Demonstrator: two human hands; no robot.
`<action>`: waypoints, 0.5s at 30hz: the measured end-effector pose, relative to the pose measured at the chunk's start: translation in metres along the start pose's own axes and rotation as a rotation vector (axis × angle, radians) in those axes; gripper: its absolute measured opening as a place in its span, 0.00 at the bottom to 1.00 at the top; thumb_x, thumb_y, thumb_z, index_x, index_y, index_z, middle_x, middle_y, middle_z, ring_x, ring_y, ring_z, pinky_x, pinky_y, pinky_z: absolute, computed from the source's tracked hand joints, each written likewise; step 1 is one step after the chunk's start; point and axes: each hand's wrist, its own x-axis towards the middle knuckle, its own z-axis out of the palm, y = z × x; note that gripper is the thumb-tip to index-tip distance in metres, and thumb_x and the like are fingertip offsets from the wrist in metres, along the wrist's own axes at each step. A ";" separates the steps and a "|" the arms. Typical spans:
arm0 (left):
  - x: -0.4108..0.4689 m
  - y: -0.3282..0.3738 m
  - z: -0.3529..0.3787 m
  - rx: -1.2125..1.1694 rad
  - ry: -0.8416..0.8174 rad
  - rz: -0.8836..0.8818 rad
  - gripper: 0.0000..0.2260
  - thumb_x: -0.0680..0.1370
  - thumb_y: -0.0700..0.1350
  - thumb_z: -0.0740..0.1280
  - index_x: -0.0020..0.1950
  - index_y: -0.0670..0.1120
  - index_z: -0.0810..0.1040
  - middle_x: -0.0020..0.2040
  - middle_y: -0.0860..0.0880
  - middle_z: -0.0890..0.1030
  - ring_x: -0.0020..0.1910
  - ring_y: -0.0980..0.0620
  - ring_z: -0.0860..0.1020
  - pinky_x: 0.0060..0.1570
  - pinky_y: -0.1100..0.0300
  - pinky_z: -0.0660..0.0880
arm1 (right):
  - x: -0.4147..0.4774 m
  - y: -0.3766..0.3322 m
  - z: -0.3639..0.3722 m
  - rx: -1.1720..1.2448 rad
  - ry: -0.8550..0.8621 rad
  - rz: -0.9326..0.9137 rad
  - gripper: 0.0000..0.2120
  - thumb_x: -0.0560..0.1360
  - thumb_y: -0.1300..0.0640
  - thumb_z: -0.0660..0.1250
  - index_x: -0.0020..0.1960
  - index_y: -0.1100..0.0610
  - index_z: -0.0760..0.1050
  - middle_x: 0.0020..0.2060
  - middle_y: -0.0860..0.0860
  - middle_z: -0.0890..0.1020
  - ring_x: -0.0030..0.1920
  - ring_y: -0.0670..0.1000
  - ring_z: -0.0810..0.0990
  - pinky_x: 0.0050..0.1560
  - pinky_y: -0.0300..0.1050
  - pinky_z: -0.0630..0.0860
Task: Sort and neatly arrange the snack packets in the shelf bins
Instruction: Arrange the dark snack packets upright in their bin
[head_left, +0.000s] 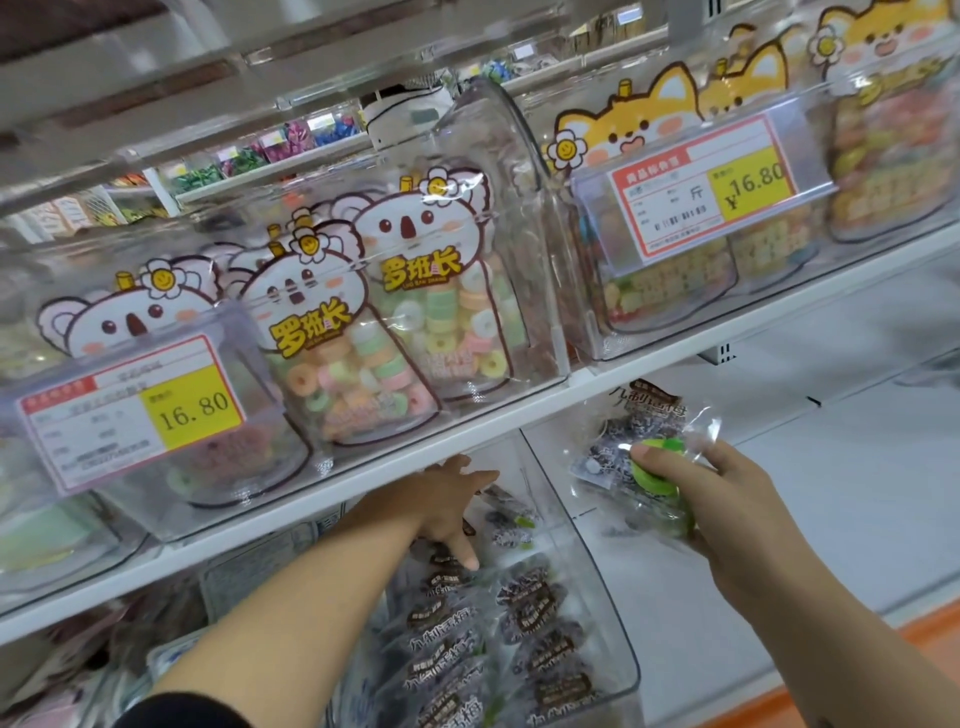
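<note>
Left hand (447, 501): reaches under the white shelf edge (519, 415) into the lower bin (618, 639); fingers straight and spread wide, gripping nothing.
Left forefinger (467, 556): points down at the far end of the pile; whether it touches cannot be told.
Bin packets (530, 608): dark wrappers with brown labels, heaped loosely in the lower bin, mostly nearer than the left hand and slightly right of it.
Loose packets (511, 525): a few with green ends, at the far end of the same bin, just right of the left fingers.
Right hand (727, 504): closed around the held packets (618, 457), thumb pressed on top, other fingers curled beneath.
Held packets: a crinkled clear-wrapped bunch with dark print and a green patch under the thumb; sticks out left and far from the grip, raised above the bin's right wall, just below the shelf edge, apart from the bin packets.
Upper shelf, left: clear bins with koala bags (415, 291) of pastel ring sweets, upright in a row.
Upper shelf, right: fox bags (639, 135) of yellow sweets.
Price tags: one at near left (130, 410), one at right (711, 192), both reading 16.80.
Sleeve (182, 712): dark, at the near end of the left forearm.
</note>
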 end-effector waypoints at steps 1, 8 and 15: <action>0.001 0.000 0.001 0.010 0.005 0.003 0.47 0.70 0.46 0.75 0.78 0.56 0.47 0.78 0.48 0.41 0.76 0.42 0.51 0.71 0.47 0.59 | 0.000 0.000 0.000 0.002 0.000 0.002 0.06 0.68 0.58 0.74 0.42 0.54 0.78 0.37 0.54 0.82 0.41 0.55 0.80 0.46 0.51 0.73; -0.001 -0.015 0.009 -0.113 0.125 0.075 0.36 0.73 0.49 0.73 0.76 0.56 0.59 0.77 0.48 0.52 0.75 0.46 0.57 0.69 0.54 0.59 | 0.000 0.000 0.003 -0.013 -0.018 0.001 0.06 0.68 0.57 0.74 0.42 0.54 0.78 0.38 0.54 0.83 0.41 0.55 0.79 0.45 0.50 0.72; 0.001 -0.005 0.016 -0.133 0.264 0.129 0.29 0.74 0.59 0.68 0.73 0.54 0.65 0.73 0.51 0.62 0.69 0.49 0.67 0.62 0.59 0.64 | -0.001 0.003 0.006 0.000 -0.015 0.001 0.07 0.67 0.57 0.75 0.40 0.55 0.77 0.39 0.56 0.83 0.44 0.59 0.80 0.53 0.58 0.75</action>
